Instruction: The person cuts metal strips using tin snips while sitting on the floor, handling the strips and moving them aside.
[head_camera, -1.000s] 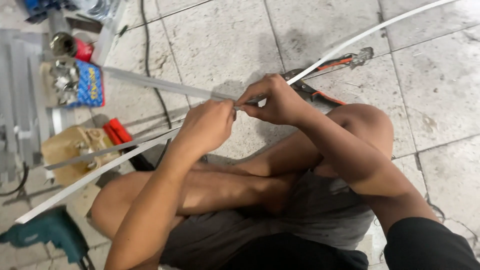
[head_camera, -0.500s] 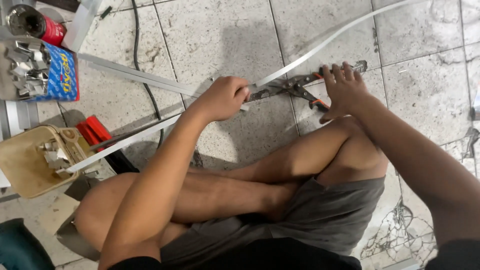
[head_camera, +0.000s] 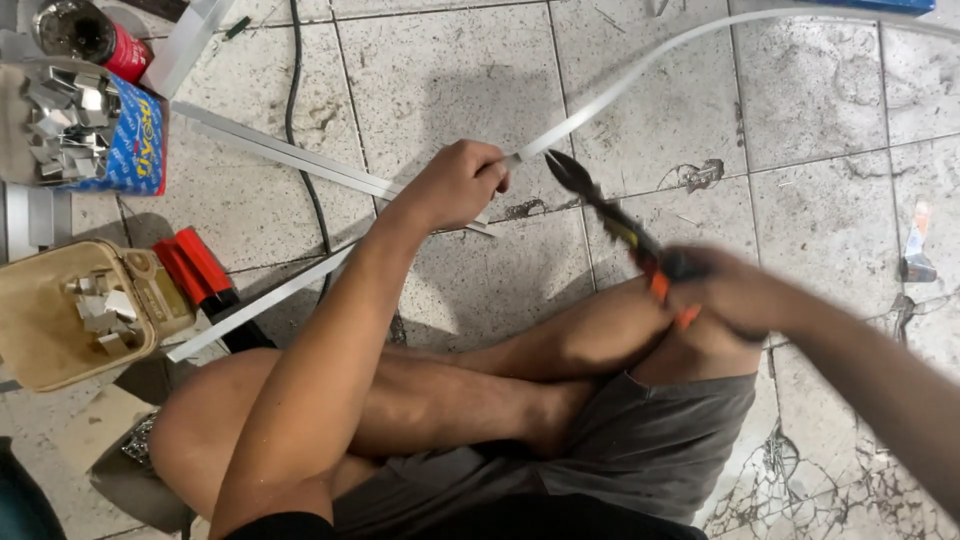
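Note:
I sit cross-legged on a tiled floor. My left hand (head_camera: 455, 185) grips a long thin metal strip (head_camera: 640, 70) that curves away to the upper right. My right hand (head_camera: 725, 295), blurred by motion, holds the orange handles of metal snips (head_camera: 610, 215). The snips' dark jaws point up and left, their tip just right of the left hand and close to the strip.
Straight metal strips (head_camera: 290, 155) lie on the floor to the left. A tan container (head_camera: 30, 360) and a blue box (head_camera: 135, 150) hold small cut metal pieces. A red can (head_camera: 95, 40), a red-handled tool (head_camera: 200, 270) and a black cable (head_camera: 295, 110) are nearby.
The right hand has picked the snips up off the floor and swung their jaws toward the strip. The left hand has kept its hold on the strip.

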